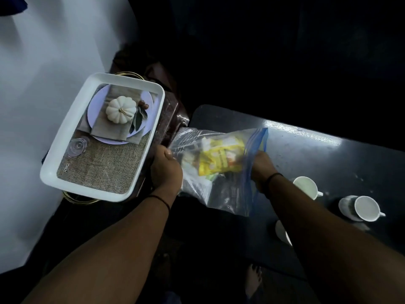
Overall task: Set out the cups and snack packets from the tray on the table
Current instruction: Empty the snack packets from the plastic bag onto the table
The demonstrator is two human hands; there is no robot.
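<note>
A: Seen from above, what crowds the dark counter (306, 154)?

B: A clear zip bag (214, 172) with a blue seal strip hangs over the counter's near left corner, between two bare forearms. Three white cups sit to the right of it: one cup (305, 187) just beyond the right wrist, a second cup (366, 208) further right, lying tilted with its handle outward, and a third cup (282, 232) mostly hidden behind the right forearm.

A: And the hands?

B: The left hand (165, 170) has its grip closed on the bag's left side. The right hand (260, 165) has its grip pinched on the bag's mouth by the blue strip. Each wrist wears a thin dark band.

A: What of the tray?

B: The white tray (65, 154) rests to the left on a dark brown stand (173, 119), just beside the left hand, its far corner against a pale wall (32, 73). Its floor carries a printed picture of a pumpkin on a plate and burlap. Whether the small clear round thing at its left is a real object or print, I cannot tell.

A: Room to move?

B: The counter's far stretch, where light glares off it, lies bare beyond the bag; the near edge is taken by cups.

A: Inside the bag?

B: Yellow snack packets (221, 159) bunched mid-bag, darker packets under them, blurred.
</note>
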